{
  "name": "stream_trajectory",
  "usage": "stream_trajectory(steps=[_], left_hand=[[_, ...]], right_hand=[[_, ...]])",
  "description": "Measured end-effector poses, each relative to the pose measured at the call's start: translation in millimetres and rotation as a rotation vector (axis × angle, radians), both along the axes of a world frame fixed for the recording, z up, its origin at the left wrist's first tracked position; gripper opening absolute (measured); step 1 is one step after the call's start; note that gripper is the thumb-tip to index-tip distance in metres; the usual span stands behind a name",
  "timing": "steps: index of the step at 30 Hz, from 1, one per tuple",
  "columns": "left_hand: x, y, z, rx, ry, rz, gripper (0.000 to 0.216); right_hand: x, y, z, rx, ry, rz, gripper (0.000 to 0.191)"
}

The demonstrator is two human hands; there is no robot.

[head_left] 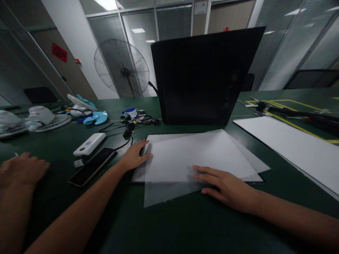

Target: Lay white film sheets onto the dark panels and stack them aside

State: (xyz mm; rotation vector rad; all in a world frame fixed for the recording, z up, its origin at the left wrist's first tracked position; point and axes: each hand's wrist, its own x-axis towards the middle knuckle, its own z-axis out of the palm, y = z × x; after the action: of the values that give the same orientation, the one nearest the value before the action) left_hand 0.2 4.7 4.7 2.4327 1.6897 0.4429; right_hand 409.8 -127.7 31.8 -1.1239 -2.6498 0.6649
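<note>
A translucent white sheet (182, 155) lies askew over a flat white panel with a dark edge (155, 138) on the green table. Its lower left corner sticks out past the panel toward me. Fingers apart, my left hand (135, 154) rests at the panel's left side, its fingertips at the sheet's edge. My right hand (222, 183) lies spread over the lower right part of the sheet, fingers stretched out and pointing left. A second corner of translucent film (261, 165) pokes out beyond the panel's right side.
Left of the panel lie a phone (92, 166) and a white power bank (90, 144). Fan parts (95, 117) and cables stand further back. A large black screen-like panel (206, 77) rises behind. At right lie more white sheets (288, 141). Another person's hand (23, 169) is at far left.
</note>
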Motion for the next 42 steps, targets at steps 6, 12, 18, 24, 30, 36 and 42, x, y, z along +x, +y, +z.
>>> stream_trajectory(steps=[6, 12, 18, 24, 30, 36, 42], left_hand=[[2, 2, 2.7, -0.034, -0.061, 0.138, 0.068], [3, -1, 8.2, -0.053, -0.092, 0.183, 0.062], [-1, -2, 5.9, -0.043, -0.077, 0.112, 0.072], [-2, 0, 2.9, 0.010, -0.062, 0.056, 0.070], [0, -1, 4.1, -0.002, -0.063, 0.070, 0.070], [-1, 0, 2.1, 0.019, -0.056, 0.046, 0.058], [-3, 3, -1.1, 0.036, -0.074, 0.035, 0.053]], right_hand=[[13, 4, -0.2, 0.184, -0.030, 0.013, 0.060], [24, 11, -2.4, 0.193, -0.128, 0.026, 0.054], [18, 14, -5.9, 0.184, -0.140, 0.008, 0.053], [16, 14, -2.9, 0.175, -0.120, -0.044, 0.054], [18, 17, -3.9, 0.150, -0.103, 0.029, 0.055], [17, 16, -4.8, 0.193, -0.133, 0.056, 0.056], [80, 63, -5.9, 0.478, -0.329, -0.398, 0.059]])
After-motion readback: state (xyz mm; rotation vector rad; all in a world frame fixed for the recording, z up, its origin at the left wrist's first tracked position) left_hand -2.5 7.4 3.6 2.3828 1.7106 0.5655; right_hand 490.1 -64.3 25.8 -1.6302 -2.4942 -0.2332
